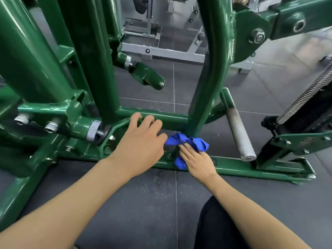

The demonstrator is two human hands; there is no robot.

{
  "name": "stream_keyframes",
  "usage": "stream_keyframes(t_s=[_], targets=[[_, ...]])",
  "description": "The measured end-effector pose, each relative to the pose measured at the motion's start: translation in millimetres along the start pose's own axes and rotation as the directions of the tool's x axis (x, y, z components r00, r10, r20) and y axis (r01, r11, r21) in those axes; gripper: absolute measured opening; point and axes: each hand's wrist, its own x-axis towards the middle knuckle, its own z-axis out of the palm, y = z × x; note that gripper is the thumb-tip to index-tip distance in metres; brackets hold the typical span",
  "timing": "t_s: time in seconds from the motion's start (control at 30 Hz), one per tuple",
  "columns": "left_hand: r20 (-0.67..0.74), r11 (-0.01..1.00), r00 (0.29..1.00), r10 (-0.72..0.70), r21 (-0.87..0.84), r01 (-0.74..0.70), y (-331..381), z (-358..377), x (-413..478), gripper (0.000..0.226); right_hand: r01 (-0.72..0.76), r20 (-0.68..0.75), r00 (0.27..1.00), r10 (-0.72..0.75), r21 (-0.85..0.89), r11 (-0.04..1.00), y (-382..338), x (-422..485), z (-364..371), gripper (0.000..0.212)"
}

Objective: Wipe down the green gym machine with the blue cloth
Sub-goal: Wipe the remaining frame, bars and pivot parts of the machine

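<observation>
My right hand (196, 163) presses the bunched cloth (188, 142) against the foot of the machine's (100, 56) curved upright, its grip closed on the cloth. My left hand (139, 141) rests unclenched on the low crossbar (168, 119), fingertips touching the cloth's edge.

No text, label, brand or number can be read anywhere. A plate on the green gym machine (309, 141), right of the right hand (198, 163), is too blurred to tell.
</observation>
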Motion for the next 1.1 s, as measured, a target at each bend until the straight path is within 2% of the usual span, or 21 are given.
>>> stream_keyframes(t_s=[0.13,0.23,0.33,0.43,0.53,0.63,0.73,0.97,1.03,1.1], targets=[[-0.032,0.993,0.997,0.064,0.104,-0.060,6,16,-6,0.025,-0.010,0.098,0.995,0.002,0.079,0.997,-8,5,23,0.058],[-0.038,0.988,0.997,0.071,0.140,-0.065,2,26,-9,0.022,0.004,0.098,0.995,-0.012,0.084,0.996,-18,10,40,0.057],[-0.014,0.990,0.999,0.038,0.140,-0.036,3,32,-9,0.018,0.026,0.141,0.989,-0.034,0.058,0.998,-27,12,58,0.050],[-0.021,0.991,0.999,0.030,0.128,-0.027,5,34,-8,0.018,-0.002,0.219,0.976,-0.001,0.016,1.000,-35,15,74,0.055],[-0.022,0.996,1.000,0.005,0.091,-0.003,4,34,-5,0.017,-0.018,0.349,0.937,-0.031,0.136,0.991,-40,28,81,0.055],[-0.017,0.995,1.000,-0.002,0.103,0.004,4,36,-4,0.014,-0.016,0.404,0.914,-0.039,0.132,0.991,-48,38,89,0.059],[-0.028,0.994,1.000,0.002,0.112,0.001,3,39,-5,0.014,-0.011,0.382,0.924,-0.023,0.086,0.996,-55,46,97,0.060],[-0.036,0.993,0.999,-0.017,0.118,0.021,3,40,-1,0.016,0.091,0.296,0.950,-0.104,0.058,0.994,-70,60,97,0.051],[-0.028,0.992,0.999,-0.027,0.120,0.030,3,40,0,0.016,0.153,0.318,0.932,-0.176,0.096,0.984,-69,57,100,0.053],[-0.022,0.991,0.999,-0.033,0.127,0.036,3,40,0,0.017,0.207,0.399,0.884,-0.242,0.128,0.970,-67,52,94,0.057]])
